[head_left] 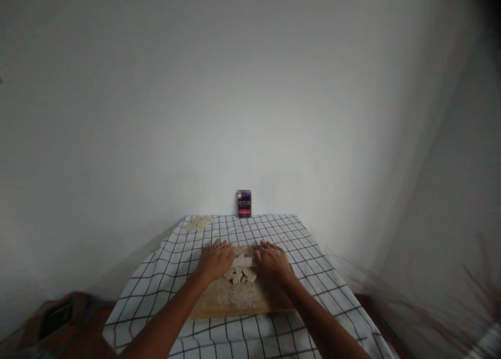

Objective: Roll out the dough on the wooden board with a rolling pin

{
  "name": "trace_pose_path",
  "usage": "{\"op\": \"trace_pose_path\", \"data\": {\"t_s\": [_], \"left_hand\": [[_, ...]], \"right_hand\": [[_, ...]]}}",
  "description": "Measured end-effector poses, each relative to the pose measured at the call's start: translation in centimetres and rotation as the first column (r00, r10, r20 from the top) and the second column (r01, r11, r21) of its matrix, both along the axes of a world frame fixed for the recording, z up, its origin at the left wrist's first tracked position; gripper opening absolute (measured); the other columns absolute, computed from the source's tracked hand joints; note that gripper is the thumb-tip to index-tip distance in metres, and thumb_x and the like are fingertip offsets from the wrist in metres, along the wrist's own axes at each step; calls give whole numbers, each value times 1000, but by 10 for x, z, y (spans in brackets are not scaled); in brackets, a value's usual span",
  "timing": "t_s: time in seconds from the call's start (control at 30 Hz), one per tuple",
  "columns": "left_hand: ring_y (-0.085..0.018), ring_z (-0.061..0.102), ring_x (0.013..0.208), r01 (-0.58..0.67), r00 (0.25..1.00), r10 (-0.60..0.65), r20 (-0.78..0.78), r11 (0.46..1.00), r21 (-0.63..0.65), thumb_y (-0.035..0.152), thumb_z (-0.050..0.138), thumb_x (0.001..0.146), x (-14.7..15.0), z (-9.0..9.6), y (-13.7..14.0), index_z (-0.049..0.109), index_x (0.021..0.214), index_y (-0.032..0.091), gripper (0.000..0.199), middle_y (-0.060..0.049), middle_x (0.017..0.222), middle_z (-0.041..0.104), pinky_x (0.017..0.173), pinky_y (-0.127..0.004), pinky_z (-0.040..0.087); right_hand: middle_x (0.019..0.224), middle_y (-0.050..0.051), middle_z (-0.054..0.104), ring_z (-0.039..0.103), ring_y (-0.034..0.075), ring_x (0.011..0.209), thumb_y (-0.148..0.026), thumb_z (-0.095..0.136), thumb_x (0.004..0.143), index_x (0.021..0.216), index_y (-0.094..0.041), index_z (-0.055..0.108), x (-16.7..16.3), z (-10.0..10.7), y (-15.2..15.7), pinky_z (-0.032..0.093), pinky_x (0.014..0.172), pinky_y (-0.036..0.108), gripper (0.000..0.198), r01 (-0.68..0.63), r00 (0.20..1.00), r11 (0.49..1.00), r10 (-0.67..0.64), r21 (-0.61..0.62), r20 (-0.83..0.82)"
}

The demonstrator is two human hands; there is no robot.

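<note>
Head cam, one fwd/down view, two bare hands at work.

Item 1: rolling pin (243, 262), pale, approx. horiz., ctr of board; only mid-section visible btwn the hands, ends covered.

Item 2: L hand (216, 259), palm down over L end of pin, fingers pointing fwd. Underside hidden; can't tell if fingers wrap round pin or just lie on it.

Item 3: R hand (273, 259), same pose, R end of pin, fingers fwd and angled slightly in. Underside likewise hidden, grip can't be told.

Item 4: dough (241, 276), pale, cracked, ragged edge, on board, ctr, just on near side of pin, btwn the wrists.

Item 5: wooden board (235, 301), light brown, whitish dusting, flat under dough and pin; near edge approx. parallel to viewer.

Item 6: tablecloth (324, 296), white w/ dark grid lines, under board.

Item 7: flat pale patch (199, 224), far L corner of cloth, well apart from board; dough or flour, can't tell.

Item 8: phone-like item (243, 204), upright, far edge of cloth by wall (250, 114); dark, pink band, pixelated, content unreadable.

Item 9: brown box-like item (57, 317), low far L, blurred.

Item 10: reddish strands (483, 291), R edge, blurred, ID unclear.
</note>
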State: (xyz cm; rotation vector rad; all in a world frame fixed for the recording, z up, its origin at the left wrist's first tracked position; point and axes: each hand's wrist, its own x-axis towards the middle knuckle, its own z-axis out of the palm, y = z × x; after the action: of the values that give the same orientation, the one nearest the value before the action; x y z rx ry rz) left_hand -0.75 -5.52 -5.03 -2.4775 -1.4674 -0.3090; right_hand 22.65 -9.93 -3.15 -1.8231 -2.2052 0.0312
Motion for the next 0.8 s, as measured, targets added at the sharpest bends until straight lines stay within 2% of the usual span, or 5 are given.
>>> {"op": "trace_pose_path", "data": {"t_s": [0.17, 0.27, 0.43, 0.63, 0.8], "left_hand": [[-25, 56, 147, 55, 996, -59, 63, 997, 58, 31, 35, 108, -4, -9, -31, 68, 139, 20, 47, -9, 152, 67, 129, -50, 41], [-27, 53, 150, 36, 991, -48, 124, 995, 92, 35, 31, 109, -3, -10, -48, 63, 146, 16, 52, -11, 156, 63, 128, -51, 42], [-28, 53, 151, 41, 988, -54, 148, 995, 87, 35, 34, 108, -3, -13, -72, 63, 146, 12, 53, -15, 156, 62, 129, -51, 41], [-29, 58, 145, 8, 986, -15, 167, 999, 40, 37, 33, 109, 2, 4, -80, 66, 142, 13, 52, -14, 151, 67, 126, -50, 43], [-28, 60, 142, -56, 993, 65, 97, 995, -88, 30, 34, 108, 15, 28, -61, 66, 140, 15, 48, -14, 149, 68, 123, -48, 44]], "right_hand": [[145, 9, 69, 58, 24, 140, -36, 31, 112, 115, -24, 78, -8, -3, -40, 38, 119, 42, 48, 67, 997, 995, -65, 76, -35], [139, 8, 73, 59, 24, 139, -40, 32, 113, 114, -23, 78, -11, -3, -58, 34, 121, 41, 49, 130, 991, 988, -126, 83, -52], [124, 10, 79, 68, 24, 124, -37, 35, 112, 115, -23, 78, -14, -3, -74, 38, 116, 39, 45, 150, 989, 985, -149, 87, -19], [131, 8, 76, 66, 22, 127, -33, 32, 112, 112, -23, 77, -15, -9, -68, 38, 117, 38, 46, 151, 989, 982, -150, 117, -19], [140, 11, 72, 62, 24, 134, -31, 33, 111, 115, -22, 76, -9, -8, -39, 41, 114, 40, 44, 143, 990, 985, -140, 92, -33]]}}
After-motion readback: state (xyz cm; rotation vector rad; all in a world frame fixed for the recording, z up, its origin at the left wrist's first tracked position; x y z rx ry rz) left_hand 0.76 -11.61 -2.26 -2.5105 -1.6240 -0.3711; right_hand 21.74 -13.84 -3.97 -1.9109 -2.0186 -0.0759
